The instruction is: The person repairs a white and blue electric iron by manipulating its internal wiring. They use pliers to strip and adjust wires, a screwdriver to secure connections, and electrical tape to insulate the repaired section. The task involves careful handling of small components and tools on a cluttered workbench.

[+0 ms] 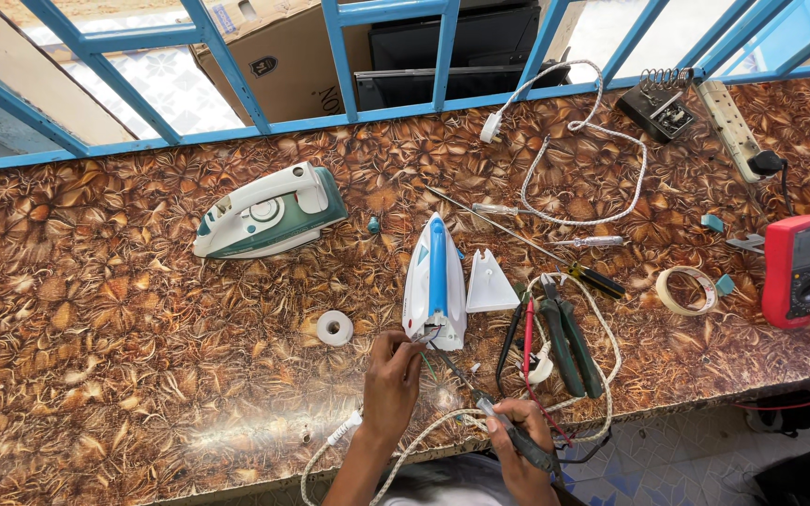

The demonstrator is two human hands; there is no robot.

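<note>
Head view: iron (pixel 435 281) wires at left-hand fingers (pixel 405 349) (touching).

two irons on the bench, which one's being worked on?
The white iron with the blue handle, mid-bench: the left hand is at its rear end, where wires show. The green and white iron lies apart to the left, untouched.

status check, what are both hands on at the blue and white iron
Left hand pinching wires at the rear of the blue-and-white clothes iron. Right hand in a closed grip on a dark-handled screwdriver, tip toward the iron's rear. Green-handled pliers lie alongside.
</note>
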